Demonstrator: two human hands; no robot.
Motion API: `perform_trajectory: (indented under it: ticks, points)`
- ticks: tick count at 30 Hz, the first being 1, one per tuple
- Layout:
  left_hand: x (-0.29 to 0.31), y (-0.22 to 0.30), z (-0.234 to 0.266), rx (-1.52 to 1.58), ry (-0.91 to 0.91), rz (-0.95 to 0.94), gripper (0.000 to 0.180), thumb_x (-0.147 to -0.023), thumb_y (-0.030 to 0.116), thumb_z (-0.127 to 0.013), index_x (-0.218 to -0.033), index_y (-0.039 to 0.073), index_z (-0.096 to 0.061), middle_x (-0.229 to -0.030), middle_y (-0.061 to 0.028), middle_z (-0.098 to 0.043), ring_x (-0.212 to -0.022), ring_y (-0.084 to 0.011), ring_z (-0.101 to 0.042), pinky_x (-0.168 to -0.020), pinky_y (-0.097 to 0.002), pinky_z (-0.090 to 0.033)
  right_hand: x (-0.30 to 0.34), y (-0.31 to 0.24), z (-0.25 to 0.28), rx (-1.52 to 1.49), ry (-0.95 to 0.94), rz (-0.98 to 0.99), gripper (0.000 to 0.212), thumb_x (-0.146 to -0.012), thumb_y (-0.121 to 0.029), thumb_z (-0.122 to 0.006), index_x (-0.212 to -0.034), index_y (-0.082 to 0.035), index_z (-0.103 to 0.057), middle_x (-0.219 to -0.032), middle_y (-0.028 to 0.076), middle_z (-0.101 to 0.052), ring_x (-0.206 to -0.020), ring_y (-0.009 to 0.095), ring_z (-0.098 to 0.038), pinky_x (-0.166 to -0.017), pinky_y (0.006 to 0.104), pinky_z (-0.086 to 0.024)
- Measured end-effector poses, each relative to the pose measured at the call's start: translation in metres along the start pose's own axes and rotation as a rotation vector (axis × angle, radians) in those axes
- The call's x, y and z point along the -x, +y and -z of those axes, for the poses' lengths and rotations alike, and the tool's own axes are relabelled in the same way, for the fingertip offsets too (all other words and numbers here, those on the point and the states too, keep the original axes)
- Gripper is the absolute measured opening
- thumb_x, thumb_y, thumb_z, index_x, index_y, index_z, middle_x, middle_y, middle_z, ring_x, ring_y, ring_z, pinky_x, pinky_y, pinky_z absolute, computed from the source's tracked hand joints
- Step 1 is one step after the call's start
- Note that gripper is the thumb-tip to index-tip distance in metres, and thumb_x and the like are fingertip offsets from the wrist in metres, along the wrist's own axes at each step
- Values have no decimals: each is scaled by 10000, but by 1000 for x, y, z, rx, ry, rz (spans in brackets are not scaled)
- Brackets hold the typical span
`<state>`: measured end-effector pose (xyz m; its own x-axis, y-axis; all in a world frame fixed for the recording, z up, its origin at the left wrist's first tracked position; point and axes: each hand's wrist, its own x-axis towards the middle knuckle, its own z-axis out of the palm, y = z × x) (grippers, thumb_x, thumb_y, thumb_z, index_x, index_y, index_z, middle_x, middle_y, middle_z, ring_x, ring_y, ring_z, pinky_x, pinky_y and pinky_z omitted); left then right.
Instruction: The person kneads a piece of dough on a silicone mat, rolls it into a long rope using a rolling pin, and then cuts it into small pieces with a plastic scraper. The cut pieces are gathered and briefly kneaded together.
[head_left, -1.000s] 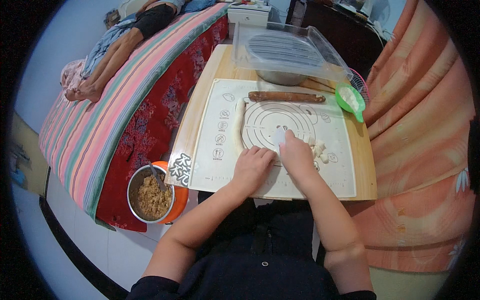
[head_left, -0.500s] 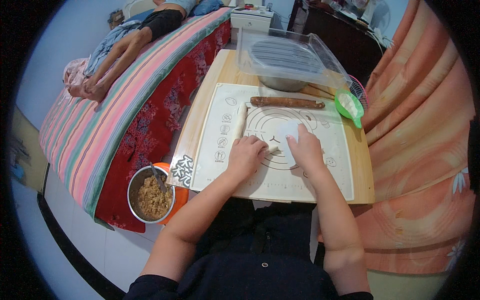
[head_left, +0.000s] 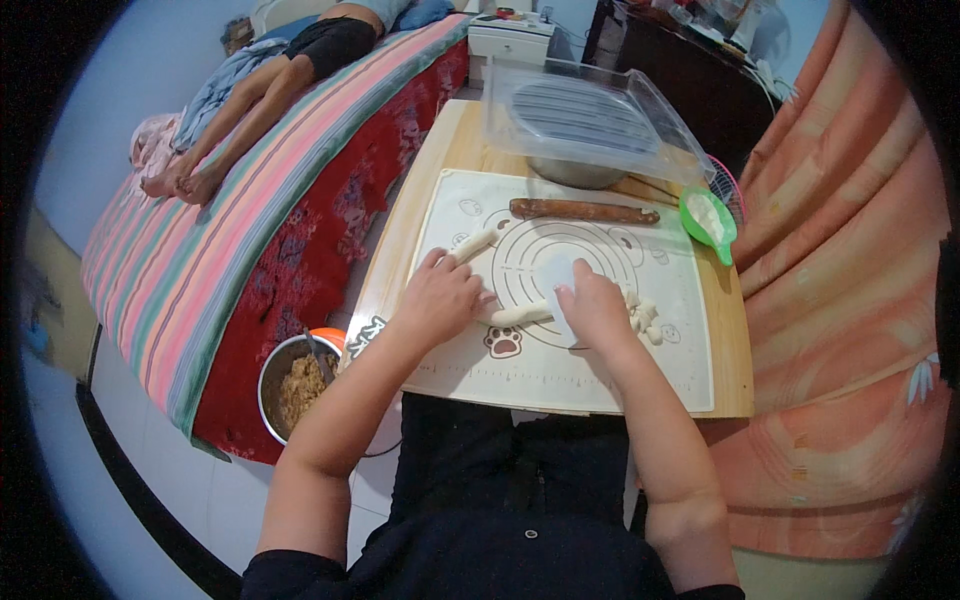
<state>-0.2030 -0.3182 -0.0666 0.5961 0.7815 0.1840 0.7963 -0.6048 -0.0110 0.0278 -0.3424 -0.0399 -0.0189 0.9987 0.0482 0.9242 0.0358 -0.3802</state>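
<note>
A rope of white dough (head_left: 522,314) lies on the white printed baking mat (head_left: 465,350), its middle hidden by my left hand (head_left: 440,300). Another stretch of dough shows beyond my fingertips, angled up to the right; I cannot tell if both are one piece. My left fingers are curled over the dough. In my right hand (head_left: 596,308) is a flat white dough scraper (head_left: 558,296), held on edge at the rope's right end. Small cut dough pieces (head_left: 645,318) lie in a loose cluster just right of that hand.
A brown rolling pin (head_left: 584,211) lies across the mat's far part. Behind it a clear plastic bin (head_left: 600,110) rests over a metal bowl (head_left: 575,172). A green scoop of flour (head_left: 710,220) is at right. A pot of filling (head_left: 300,390) stands lower left; a person lies on the bed (head_left: 240,250).
My left hand has moved left, and the dough rope has swung from upright to slanting. My right hand with the scraper has shifted slightly down and left. Cut pieces now show beside it.
</note>
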Motion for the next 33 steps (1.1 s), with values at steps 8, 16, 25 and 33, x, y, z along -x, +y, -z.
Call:
perform_trajectory:
  ticks: [8,16,25,33]
  points:
    - [12,53,-25,459,250,15,341,-828,252,-692,-1103,56,-645,-1012,-118,-610,-930,-298,-579,-846,-404,-468,-4,-6,-6,45,-51,30,235,-885,-185,-584,-992,15,-522,-869,258,-664,-850,435,-653,-788,513,-512]
    - [16,72,-35,440,338,71,269,-805,179,-700,-1050,76,-658,-955,-70,-628,-904,-272,-588,-788,-398,-459,-23,-5,-24,22,39,-62,271,-904,-202,-567,-1051,19,-515,-879,264,-672,-860,446,-651,-795,521,-505]
    - [-1,79,-44,514,408,115,228,-786,107,-694,-982,65,-585,-949,-105,-601,-926,-315,-556,-805,-416,-444,11,-10,16,-39,102,-5,295,-903,-232,-595,-1035,20,-516,-856,275,-662,-850,448,-643,-784,523,-496]
    - [4,79,-43,625,459,57,195,-761,76,-697,-903,53,-565,-896,-117,-584,-874,-336,-548,-772,-437,-449,14,-10,0,-18,46,25,268,-901,-223,-590,-1006,12,-519,-852,261,-666,-829,447,-646,-767,524,-504]
